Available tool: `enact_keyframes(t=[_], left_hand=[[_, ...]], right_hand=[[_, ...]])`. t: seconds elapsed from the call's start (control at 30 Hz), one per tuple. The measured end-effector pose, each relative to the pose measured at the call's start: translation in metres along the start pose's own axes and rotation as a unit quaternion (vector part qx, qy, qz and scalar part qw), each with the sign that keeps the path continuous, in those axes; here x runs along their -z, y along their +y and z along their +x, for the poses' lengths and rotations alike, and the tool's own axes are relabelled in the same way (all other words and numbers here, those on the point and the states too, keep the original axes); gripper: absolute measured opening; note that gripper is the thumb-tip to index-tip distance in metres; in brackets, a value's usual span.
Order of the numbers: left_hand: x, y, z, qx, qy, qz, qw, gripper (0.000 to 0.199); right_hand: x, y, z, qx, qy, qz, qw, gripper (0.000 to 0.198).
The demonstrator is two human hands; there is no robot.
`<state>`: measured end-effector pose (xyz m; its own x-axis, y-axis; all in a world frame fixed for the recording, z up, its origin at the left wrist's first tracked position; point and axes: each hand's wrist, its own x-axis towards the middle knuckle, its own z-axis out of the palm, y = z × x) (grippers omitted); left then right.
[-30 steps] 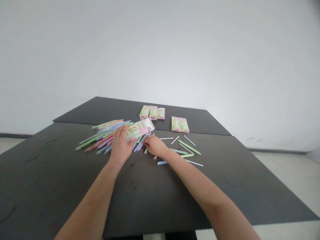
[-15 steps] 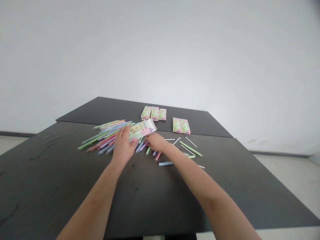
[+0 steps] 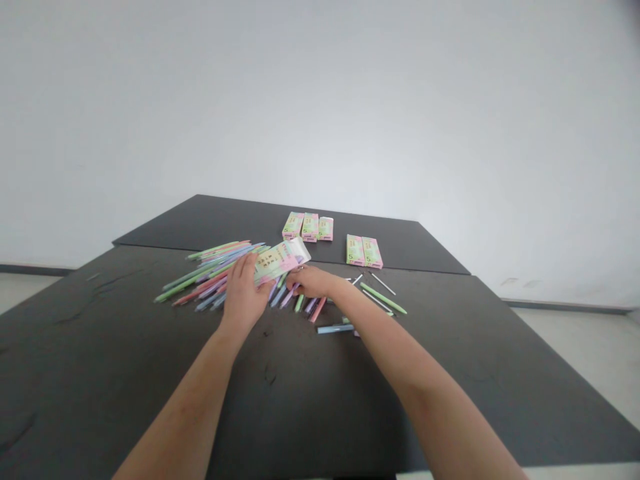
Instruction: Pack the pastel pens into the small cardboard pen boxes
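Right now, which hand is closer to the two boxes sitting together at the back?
Right. The right hand lies just in front and left of the two boxes, while the left hand is farther left, holding the flat pack.

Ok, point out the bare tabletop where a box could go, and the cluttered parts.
Bare: the near table between the forearms, and its left side before the pen pile. Crowded: around the left hand, right hand, held box and loose pens.
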<state>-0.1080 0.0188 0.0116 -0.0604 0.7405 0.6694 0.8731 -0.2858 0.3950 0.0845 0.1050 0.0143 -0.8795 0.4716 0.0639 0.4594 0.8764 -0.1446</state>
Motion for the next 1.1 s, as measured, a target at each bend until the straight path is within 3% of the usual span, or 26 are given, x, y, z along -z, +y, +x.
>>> enact_keyframes(t=[0.23,0.37,0.47,0.6,0.77,0.97,1.1], left_hand=[[0.004,0.003,0.002,0.010,0.011,-0.004,1.000,0.059],[0.004,0.003,0.002,0.018,0.008,-0.005,1.000,0.058],[0.002,0.002,0.001,0.014,0.001,-0.009,1.000,0.058],[-0.005,0.000,-0.001,0.005,-0.001,0.001,1.000,0.059],[-0.010,0.000,-0.004,-0.017,-0.027,0.007,0.999,0.058],[-0.009,0.003,-0.004,-0.041,-0.044,0.023,0.998,0.056],[-0.008,0.007,-0.005,-0.052,-0.052,0.028,0.997,0.055]], right_hand=[[0.005,-0.009,-0.017,0.045,0.060,-0.015,0.997,0.010],[0.014,-0.028,-0.041,0.047,0.150,0.070,0.985,0.013],[0.023,-0.043,-0.062,0.008,0.229,0.157,0.961,0.011],[0.026,-0.050,-0.079,-0.077,0.322,0.281,0.901,0.014],[0.025,-0.041,-0.083,-0.086,0.414,0.429,0.798,0.036],[0.040,-0.037,-0.089,-0.117,0.537,0.480,0.683,0.049],[0.045,-0.038,-0.093,-0.132,0.593,0.484,0.630,0.051]])
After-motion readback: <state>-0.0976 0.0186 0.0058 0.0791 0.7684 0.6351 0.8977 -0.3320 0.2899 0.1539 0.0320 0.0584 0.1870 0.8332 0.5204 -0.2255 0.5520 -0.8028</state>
